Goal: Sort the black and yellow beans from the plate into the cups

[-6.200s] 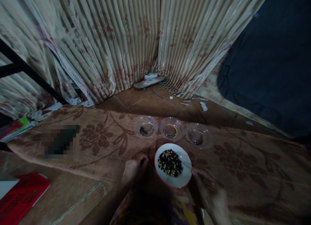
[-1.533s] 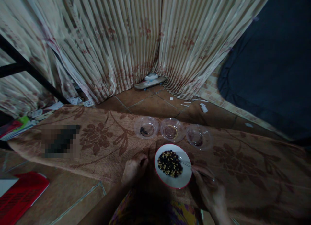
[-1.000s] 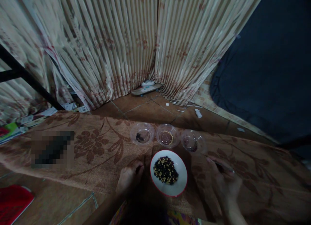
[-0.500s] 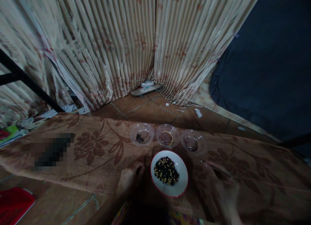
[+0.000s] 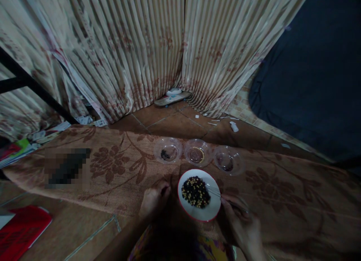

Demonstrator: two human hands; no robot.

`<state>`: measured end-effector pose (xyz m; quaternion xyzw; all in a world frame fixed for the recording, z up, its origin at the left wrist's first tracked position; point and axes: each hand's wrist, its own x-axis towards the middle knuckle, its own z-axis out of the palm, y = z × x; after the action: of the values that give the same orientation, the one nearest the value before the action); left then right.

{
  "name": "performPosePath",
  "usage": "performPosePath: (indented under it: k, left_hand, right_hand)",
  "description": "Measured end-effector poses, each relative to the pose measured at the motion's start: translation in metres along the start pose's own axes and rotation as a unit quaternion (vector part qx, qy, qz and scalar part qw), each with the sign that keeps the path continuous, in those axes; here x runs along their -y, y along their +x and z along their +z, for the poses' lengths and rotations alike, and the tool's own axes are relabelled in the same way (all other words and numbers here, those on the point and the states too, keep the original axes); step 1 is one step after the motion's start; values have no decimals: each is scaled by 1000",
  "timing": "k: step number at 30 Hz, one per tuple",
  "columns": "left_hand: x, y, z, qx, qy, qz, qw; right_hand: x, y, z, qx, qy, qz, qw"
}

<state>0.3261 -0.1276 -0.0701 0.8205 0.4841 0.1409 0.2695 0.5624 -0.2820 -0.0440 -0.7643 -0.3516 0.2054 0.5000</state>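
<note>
A white bowl (image 5: 215, 208) with a red rim stands on the cloth, holding a heap of mixed dark and yellowish beans (image 5: 196, 192). From the right, my right hand (image 5: 242, 219) grips thin metal tweezers (image 5: 216, 192), their tips over the bowl beside the heap. My left hand (image 5: 155, 197) rests curled into a loose fist left of the bowl, apart from it. Behind the bowl stand three clear plastic cups: the left cup (image 5: 168, 141) has dark bits, the middle cup (image 5: 197, 142) yellowish ones, and the right cup (image 5: 228, 150) a few dark reddish ones.
A brown flowered cloth (image 5: 121, 186) covers the long table. On its left lies a dark pixelated object (image 5: 69, 167). Striped curtains (image 5: 146, 47) hang beyond, with a skateboard (image 5: 172, 98) on the tiled floor. A red bag (image 5: 31, 227) lies at lower left.
My right hand has moved left with the tweezers, from the cloth beside the bowl to over its right side. My left hand stays curled by the bowl. The view has shifted slightly.
</note>
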Motion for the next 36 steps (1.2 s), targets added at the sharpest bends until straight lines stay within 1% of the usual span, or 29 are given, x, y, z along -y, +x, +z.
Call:
performPosePath:
  k: [8, 13, 22, 28, 33, 36]
  left_hand:
    - [0, 0, -2, 11, 0, -5, 1000]
    - [0, 0, -1, 0, 3, 8, 1000]
    - [-2, -1, -2, 4, 5, -1, 1000]
    - [1, 0, 0, 3, -5, -3, 1000]
    - [1, -1, 1, -6, -6, -1, 1000]
    - [1, -1, 0, -1, -8, -3, 1000]
  right_hand:
    - [2, 1, 5, 0, -21, -26, 999]
    - [3, 1, 5, -6, -38, -26, 999]
    - [6, 0, 5, -8, -26, -26, 999]
    - [7, 0, 4, -13, -29, -52, 998]
    - [4, -1, 2, -4, -25, -59, 998]
    - [0, -2, 1, -4, -30, -60, 998]
